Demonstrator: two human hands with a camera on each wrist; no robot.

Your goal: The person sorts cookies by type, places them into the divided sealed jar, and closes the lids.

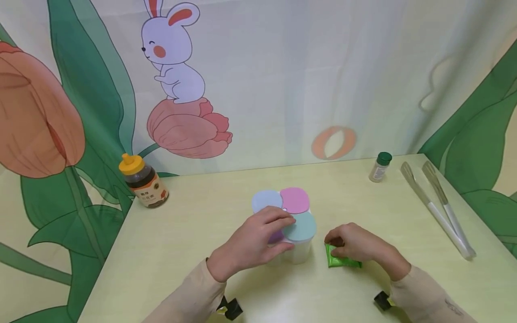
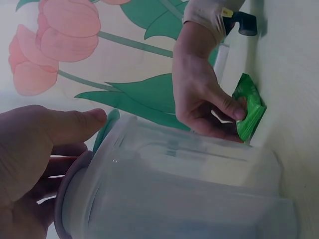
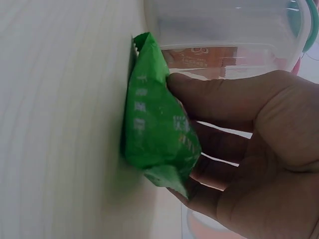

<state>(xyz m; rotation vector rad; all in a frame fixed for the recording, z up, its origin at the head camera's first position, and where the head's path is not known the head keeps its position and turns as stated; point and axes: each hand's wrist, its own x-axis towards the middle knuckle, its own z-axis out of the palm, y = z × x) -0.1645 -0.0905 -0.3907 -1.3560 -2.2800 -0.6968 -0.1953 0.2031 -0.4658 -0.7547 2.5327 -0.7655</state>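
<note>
A clear plastic container (image 1: 300, 254) with blue, pink, teal and purple lids stands mid-table. My left hand (image 1: 252, 240) lies over its top, fingers reaching across onto the teal lid (image 1: 302, 229). In the left wrist view, the thumb of that hand touches the edge of the teal lid (image 2: 106, 130), with the other fingers behind the purple lid (image 2: 70, 191). To the right of the container, my right hand (image 1: 359, 242) pinches a small green packet (image 3: 154, 114) between thumb and fingers. The packet lies at the tabletop, its serrated end showing.
A honey-type squeeze bottle (image 1: 147, 186) with a yellow cap stands at the far left. Toward the back right is a small green-capped jar (image 1: 380, 167). Two long-handled utensils (image 1: 440, 211) lie along the right side. A printed curtain (image 1: 258, 89) hangs behind the table.
</note>
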